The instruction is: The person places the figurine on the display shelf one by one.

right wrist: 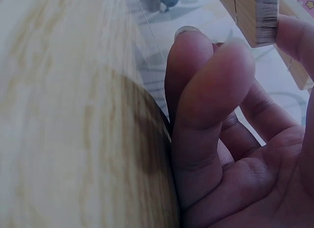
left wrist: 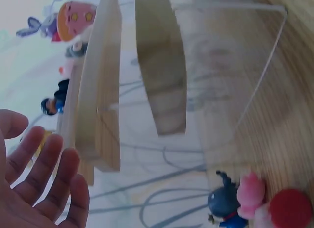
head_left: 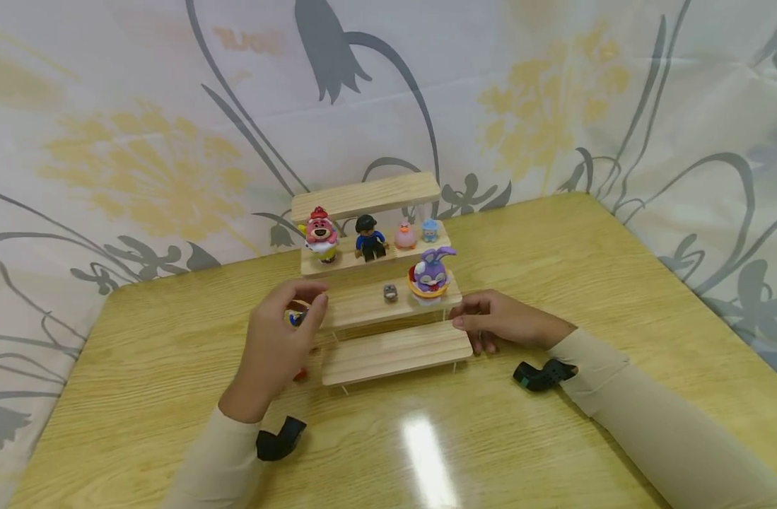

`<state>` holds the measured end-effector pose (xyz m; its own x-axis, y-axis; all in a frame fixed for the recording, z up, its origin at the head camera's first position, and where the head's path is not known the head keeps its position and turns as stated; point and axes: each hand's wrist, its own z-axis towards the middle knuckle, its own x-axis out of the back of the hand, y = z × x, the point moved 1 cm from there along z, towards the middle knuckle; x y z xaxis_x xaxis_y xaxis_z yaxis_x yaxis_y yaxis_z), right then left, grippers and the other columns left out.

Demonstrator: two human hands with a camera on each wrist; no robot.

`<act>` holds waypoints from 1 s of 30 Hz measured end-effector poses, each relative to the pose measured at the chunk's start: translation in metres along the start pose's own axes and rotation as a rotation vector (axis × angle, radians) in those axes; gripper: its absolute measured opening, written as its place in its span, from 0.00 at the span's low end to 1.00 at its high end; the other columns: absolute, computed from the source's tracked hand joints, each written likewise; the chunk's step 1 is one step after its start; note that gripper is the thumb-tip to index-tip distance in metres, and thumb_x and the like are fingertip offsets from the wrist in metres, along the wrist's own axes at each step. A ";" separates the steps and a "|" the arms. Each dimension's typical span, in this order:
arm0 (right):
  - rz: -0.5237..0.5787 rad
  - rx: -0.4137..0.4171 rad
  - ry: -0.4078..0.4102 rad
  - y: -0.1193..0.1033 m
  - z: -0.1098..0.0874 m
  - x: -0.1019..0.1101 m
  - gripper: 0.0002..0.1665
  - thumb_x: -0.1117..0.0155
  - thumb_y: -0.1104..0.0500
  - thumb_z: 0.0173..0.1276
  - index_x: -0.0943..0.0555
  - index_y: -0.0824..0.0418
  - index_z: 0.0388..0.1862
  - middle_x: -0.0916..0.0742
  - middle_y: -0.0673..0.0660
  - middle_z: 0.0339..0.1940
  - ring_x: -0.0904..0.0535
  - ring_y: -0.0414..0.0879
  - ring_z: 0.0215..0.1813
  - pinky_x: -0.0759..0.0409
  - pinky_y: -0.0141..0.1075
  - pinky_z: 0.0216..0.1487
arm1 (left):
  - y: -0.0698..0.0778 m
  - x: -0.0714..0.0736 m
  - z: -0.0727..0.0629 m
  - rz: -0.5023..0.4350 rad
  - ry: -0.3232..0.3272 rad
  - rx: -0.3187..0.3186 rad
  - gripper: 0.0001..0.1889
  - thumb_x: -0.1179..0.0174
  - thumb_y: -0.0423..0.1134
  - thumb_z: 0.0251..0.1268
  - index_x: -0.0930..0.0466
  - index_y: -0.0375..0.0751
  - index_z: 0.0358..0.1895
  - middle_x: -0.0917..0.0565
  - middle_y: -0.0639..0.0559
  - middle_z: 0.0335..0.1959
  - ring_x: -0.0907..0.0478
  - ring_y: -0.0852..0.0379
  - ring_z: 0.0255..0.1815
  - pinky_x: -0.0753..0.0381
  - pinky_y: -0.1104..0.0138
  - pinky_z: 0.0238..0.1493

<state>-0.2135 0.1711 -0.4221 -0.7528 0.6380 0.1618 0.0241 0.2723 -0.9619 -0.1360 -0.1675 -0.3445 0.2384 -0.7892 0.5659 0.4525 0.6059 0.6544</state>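
A tiered wooden shelf [head_left: 388, 352] with clear supports stands between the hands. My left hand [head_left: 280, 339] is raised by its left end, fingers loosely bent and holding nothing. In the head view it partly hides a small blue-and-yellow figure [head_left: 295, 317]. At the other end, my right hand [head_left: 499, 318] has its thumb against the end of a board [right wrist: 266, 19], the other fingers loosely bent below. On the shelf sit a pink bear figure [head_left: 320, 237], a black-capped toy figure [head_left: 370, 239], a pink duck [head_left: 404, 235], a small blue figure [head_left: 429, 230], a grey figure [head_left: 390, 292] and a purple rabbit figure [head_left: 430, 274].
Beside the shelf's left end, a dark blue figure [left wrist: 223, 201], a pink figure [left wrist: 251, 189] and a red round piece [left wrist: 290, 208] stand on the wooden table [head_left: 172, 367]. A flower-patterned cloth [head_left: 388, 92] hangs behind the table.
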 end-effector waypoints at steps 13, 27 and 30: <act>-0.023 0.024 -0.005 0.003 0.003 0.003 0.23 0.46 0.53 0.79 0.27 0.71 0.61 0.17 0.57 0.27 0.22 0.43 0.23 0.19 0.36 0.25 | -0.039 0.023 0.007 0.105 -0.019 0.231 0.14 0.48 0.42 0.78 0.19 0.37 0.53 0.15 0.43 0.46 0.19 0.49 0.45 0.21 0.66 0.45; -0.010 -0.004 0.000 0.001 0.002 0.002 0.26 0.46 0.53 0.79 0.28 0.73 0.63 0.18 0.58 0.27 0.22 0.43 0.22 0.19 0.37 0.25 | -0.072 0.022 0.005 0.177 -0.320 0.377 0.20 0.51 0.40 0.80 0.28 0.38 0.68 0.21 0.38 0.59 0.23 0.40 0.58 0.19 0.48 0.54; -0.011 -0.006 -0.001 0.001 0.002 0.002 0.26 0.46 0.53 0.79 0.29 0.73 0.64 0.17 0.58 0.27 0.22 0.43 0.23 0.19 0.37 0.25 | -0.077 0.021 0.004 0.167 -0.385 0.403 0.22 0.53 0.42 0.81 0.31 0.40 0.71 0.24 0.37 0.64 0.24 0.39 0.62 0.18 0.49 0.52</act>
<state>-0.2158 0.1709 -0.4230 -0.7537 0.6343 0.1722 0.0197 0.2837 -0.9587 -0.1689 -0.2301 -0.3814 -0.0855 -0.6321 0.7701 0.0547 0.7688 0.6371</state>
